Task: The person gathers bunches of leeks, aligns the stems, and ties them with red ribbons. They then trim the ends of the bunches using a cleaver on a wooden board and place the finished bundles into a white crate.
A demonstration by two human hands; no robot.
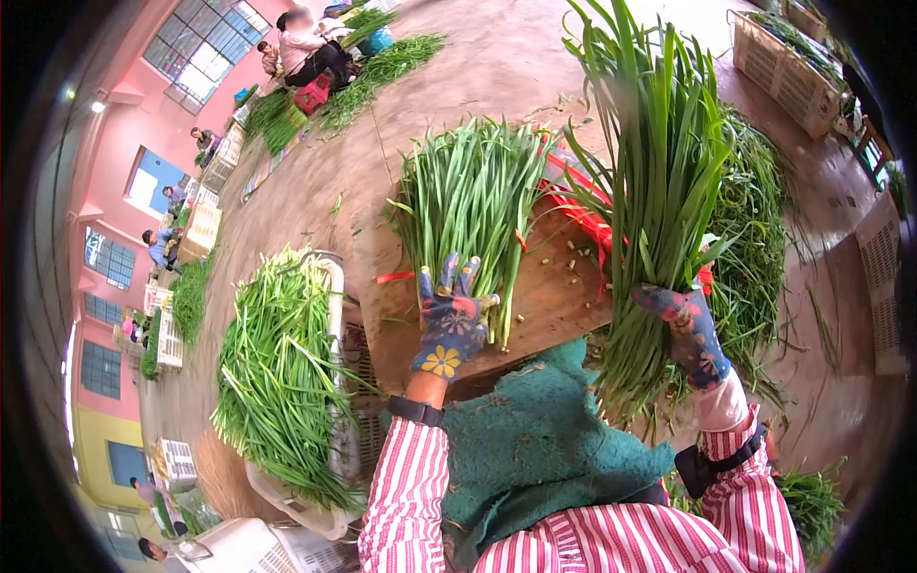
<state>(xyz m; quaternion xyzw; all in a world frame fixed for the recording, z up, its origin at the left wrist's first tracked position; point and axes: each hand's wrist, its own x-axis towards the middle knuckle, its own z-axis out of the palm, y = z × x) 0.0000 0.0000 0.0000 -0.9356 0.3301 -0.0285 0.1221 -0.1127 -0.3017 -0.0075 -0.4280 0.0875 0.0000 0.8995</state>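
Note:
My left hand (pixel 451 329), in a dark flowered glove, lies with fingers spread on the stalk ends of a bunch of garlic chives (pixel 482 191). That bunch rests on a wooden board (pixel 564 277), its leaf tips pointing away from me. My right hand (pixel 686 329), gloved alike, is closed around a larger bunch of garlic chives (pixel 659 162), held upright to the right of the board. Red tie strips (pixel 587 222) lie between the two bunches, and cut stalk pieces are scattered on the board. A green cloth (pixel 544 430) covers my lap.
At left stands a white basket (pixel 336 306) heaped with chives. A loose pile of chives (pixel 750 239) lies on the floor behind my right hand. A plastic crate (pixel 788 76) stands at the far right. Other people (pixel 310 53) sit among greens and crates in the background.

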